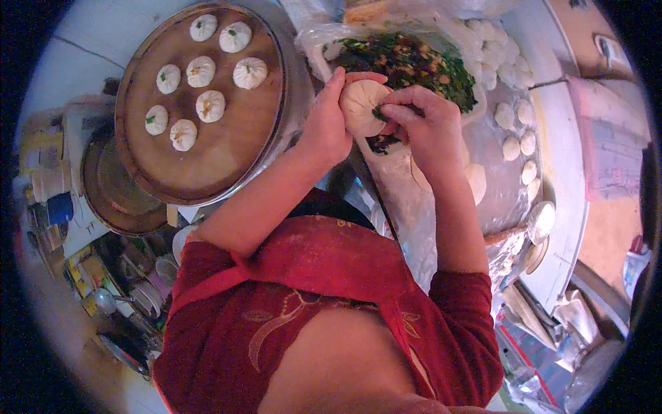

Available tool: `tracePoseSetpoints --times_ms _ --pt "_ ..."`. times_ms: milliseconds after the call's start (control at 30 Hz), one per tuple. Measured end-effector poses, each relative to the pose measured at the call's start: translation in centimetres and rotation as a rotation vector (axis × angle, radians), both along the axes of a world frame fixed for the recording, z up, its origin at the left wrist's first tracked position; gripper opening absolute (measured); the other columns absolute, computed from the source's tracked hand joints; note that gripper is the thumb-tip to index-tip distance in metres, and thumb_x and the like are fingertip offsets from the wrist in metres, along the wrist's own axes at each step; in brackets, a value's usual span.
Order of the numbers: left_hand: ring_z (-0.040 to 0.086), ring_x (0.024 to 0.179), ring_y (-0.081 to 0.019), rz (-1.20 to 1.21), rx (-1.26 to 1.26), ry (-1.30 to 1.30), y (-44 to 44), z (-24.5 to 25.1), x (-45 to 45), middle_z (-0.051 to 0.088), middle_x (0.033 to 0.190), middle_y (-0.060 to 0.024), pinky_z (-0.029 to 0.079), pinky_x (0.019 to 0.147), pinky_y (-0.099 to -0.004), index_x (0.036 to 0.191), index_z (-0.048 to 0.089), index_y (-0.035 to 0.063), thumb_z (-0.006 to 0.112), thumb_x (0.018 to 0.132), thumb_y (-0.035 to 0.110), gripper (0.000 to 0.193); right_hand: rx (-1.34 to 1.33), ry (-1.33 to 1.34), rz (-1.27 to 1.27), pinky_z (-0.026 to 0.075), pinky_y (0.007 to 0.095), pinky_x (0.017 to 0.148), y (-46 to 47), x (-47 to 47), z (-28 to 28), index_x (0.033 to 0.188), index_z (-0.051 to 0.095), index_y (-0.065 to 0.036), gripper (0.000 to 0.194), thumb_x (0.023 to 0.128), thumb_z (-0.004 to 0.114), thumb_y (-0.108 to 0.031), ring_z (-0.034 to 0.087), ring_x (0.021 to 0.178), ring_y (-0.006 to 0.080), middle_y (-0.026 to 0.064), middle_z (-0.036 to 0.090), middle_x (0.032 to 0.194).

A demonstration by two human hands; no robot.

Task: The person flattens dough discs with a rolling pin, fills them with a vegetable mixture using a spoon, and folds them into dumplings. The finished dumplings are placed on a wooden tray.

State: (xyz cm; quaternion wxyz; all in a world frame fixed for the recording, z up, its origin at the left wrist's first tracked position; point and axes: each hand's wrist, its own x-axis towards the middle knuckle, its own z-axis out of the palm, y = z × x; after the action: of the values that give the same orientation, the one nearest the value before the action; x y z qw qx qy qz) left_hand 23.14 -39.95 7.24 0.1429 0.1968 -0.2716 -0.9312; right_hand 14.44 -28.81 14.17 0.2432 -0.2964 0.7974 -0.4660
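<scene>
A pleated dough bun [359, 107] rests in my left hand [331, 119], with the fingers curled around its side and the thumb raised at its edge. My right hand [426, 116] is at the bun's pleated top, where its thumb and fingertips pinch a dark green leafy bit [381, 113]. Behind both hands lies a plastic-lined tub [480, 111] of chopped greens filling [414, 59] with orange-brown pieces. Part of the filling is hidden by my hands. Flat dough rounds [475, 182] lie partly behind my right forearm.
At left stands a large round steamer [207, 171] holding several pleated buns [200, 71], some topped with green. Below it is another round tray [121, 181]. Small dough pieces [511, 148] and a pile of dough balls [499, 49] lie on the floured worktop [496, 196]. A white bowl [542, 221] sits at right.
</scene>
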Motion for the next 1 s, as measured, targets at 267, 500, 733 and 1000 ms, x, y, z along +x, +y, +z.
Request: tracePoseSetpoints --times_ms 267,500,733,1000 --pt "0.057 0.105 -0.0257 0.12 0.353 -0.025 -6.2 -0.2 5.3 0.06 0.113 -0.0113 0.046 0.09 -0.0392 0.119 0.054 0.0079 0.023 0.098 0.048 0.055 -0.142 0.601 0.482 0.042 0.0425 0.095 -8.7 4.2 0.4 0.11 0.057 -0.006 0.049 0.064 0.074 -0.014 0.051 0.108 0.0357 0.0179 0.056 0.115" --pt "0.055 0.11 -0.026 0.301 -0.006 -0.033 -14.7 -3.7 12.5 0.054 0.123 -0.0103 0.041 0.099 -0.0388 0.132 0.041 0.0076 0.024 0.097 0.052 0.059 -0.094 0.312 0.852 0.045 0.0379 0.091 -21.0 7.7 -4.2 0.115 0.053 -0.006 0.062 0.059 0.077 -0.017 0.057 0.103 0.0326 0.0188 0.058 0.112" --pt "0.058 0.101 -0.0341 0.37 0.113 -0.156 -16.7 -1.7 23.8 0.056 0.119 -0.0207 0.052 0.078 -0.0455 0.132 0.041 0.0064 0.028 0.094 0.053 0.062 -0.101 0.155 0.741 0.046 0.0336 0.089 -37.6 9.3 -8.3 0.113 0.056 -0.004 0.063 0.055 0.079 -0.017 0.06 0.099 0.0269 0.0153 0.062 0.106" --pt "0.06 0.096 -0.0314 0.445 0.032 -0.113 -14.6 -2.7 29.5 0.058 0.114 -0.02 0.052 0.076 -0.0428 0.129 0.044 0.0021 0.039 0.09 0.052 0.063 0.089 0.673 0.724 0.042 0.0428 0.096 -50.6 11.2 -16.7 0.12 0.052 -0.005 0.068 0.061 0.077 -0.026 0.051 0.111 0.0369 0.0198 0.053 0.119"
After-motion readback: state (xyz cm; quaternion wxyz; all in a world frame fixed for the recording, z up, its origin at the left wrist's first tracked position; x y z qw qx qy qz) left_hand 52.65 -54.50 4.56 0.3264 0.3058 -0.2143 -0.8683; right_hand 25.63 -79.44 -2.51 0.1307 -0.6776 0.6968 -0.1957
